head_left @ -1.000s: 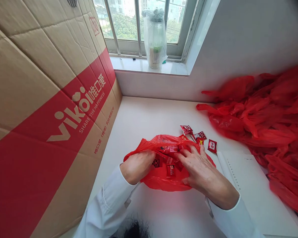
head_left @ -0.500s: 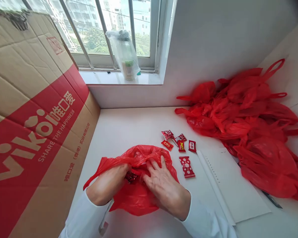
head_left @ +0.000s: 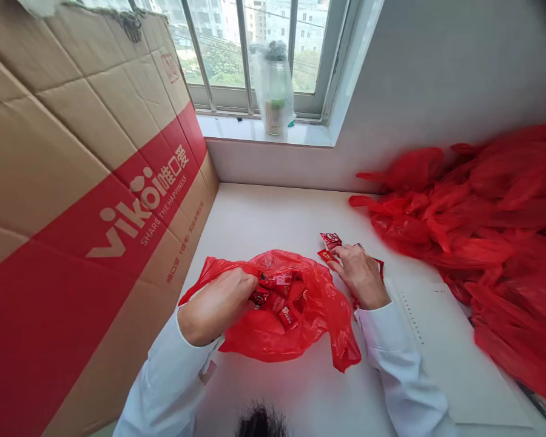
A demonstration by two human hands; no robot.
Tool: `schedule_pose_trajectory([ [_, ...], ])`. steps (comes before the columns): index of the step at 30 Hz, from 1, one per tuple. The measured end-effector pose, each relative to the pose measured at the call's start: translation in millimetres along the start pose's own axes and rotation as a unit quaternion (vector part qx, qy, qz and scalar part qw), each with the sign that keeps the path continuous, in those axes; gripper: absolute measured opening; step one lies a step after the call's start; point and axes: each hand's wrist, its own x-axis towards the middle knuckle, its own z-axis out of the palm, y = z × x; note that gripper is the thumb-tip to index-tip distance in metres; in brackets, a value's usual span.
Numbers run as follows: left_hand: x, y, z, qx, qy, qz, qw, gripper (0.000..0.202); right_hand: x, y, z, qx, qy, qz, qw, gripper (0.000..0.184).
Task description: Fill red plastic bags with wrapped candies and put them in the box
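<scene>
A red plastic bag (head_left: 277, 331) lies open on the white table (head_left: 264, 218) in front of me, with several small red candy packets (head_left: 279, 300) inside it. My left hand (head_left: 218, 303) is closed on the bag's left rim and holds it open. My right hand (head_left: 359, 276) has left the bag and rests, fingers curled, over the loose red candy packets (head_left: 330, 240) on the table just right of the bag. Some of those packets are hidden under the hand.
A big cardboard box (head_left: 82, 200) with a red band stands along the left. A heap of red plastic bags (head_left: 482, 224) fills the right side. A white sheet of paper (head_left: 446, 352) lies at the right front. A bagged jar (head_left: 273, 85) stands on the window sill.
My right hand has come out of the bag and moved right onto the loose packets. My left hand keeps its hold on the rim, and the bag's mouth now gapes wider.
</scene>
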Motion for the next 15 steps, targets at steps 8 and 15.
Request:
schedule_pose_trajectory([
  [8, -6.4, 13.4, -9.4, 0.032, -0.018, 0.008, 0.999, 0.021, -1.7, -4.0, 24.0, 0.040, 0.004, 0.014, 0.999, 0.022],
  [15, -4.2, 10.8, -11.0, 0.047, -0.032, 0.002, 0.998, 0.023, -28.8, 4.8, -35.2, 0.317, 0.082, 0.011, 0.945, 0.021],
])
